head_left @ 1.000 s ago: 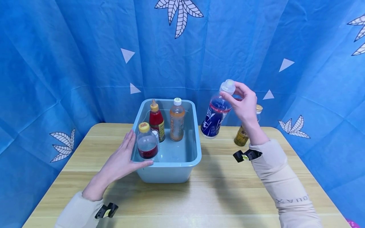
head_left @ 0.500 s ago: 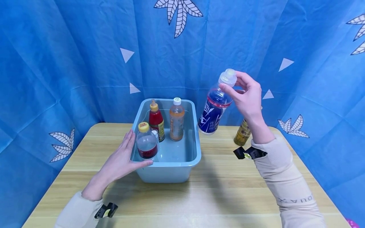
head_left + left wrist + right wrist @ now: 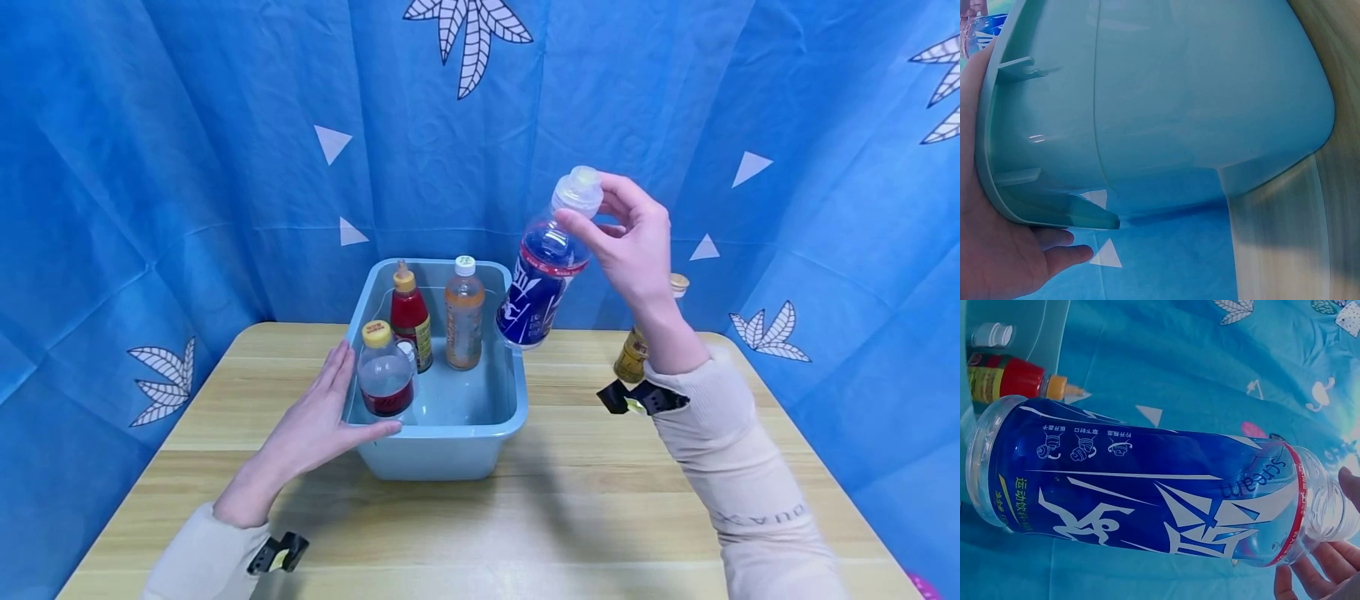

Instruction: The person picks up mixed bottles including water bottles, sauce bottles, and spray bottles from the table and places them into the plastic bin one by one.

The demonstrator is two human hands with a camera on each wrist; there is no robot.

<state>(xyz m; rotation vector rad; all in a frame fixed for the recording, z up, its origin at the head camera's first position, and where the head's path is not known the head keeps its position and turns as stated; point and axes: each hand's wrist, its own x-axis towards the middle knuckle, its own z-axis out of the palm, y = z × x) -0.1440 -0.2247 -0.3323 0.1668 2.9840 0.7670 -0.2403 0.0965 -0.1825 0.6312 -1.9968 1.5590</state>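
My right hand [image 3: 636, 250] grips a clear-capped drink bottle [image 3: 542, 287] with a blue label by its neck, thumb on one side and fingers on the other. The bottle hangs tilted, its base overlapping the right rim of a light blue plastic bin [image 3: 435, 457] in the head view. Close up in the right wrist view, the blue label [image 3: 1129, 481] bears white figures. My left hand [image 3: 311, 425] rests at the bin's front left corner, thumb along the front rim and fingers straight along the left side. In the left wrist view the bin's outer wall [image 3: 1179, 100] fills most of the frame.
Inside the bin stand a red sauce bottle [image 3: 410, 312], an orange drink bottle [image 3: 465, 321], a yellow-capped bottle [image 3: 386, 379] and a small white-capped bottle [image 3: 407, 350]. A gold-brown bottle [image 3: 632, 358] stands behind my right wrist. Blue curtain [image 3: 247, 167] backs the wooden table [image 3: 585, 517].
My right hand has lifted the blue-labelled drink bottle off the table and carried it up and left to the bin's right rim. The left hand stays in place.
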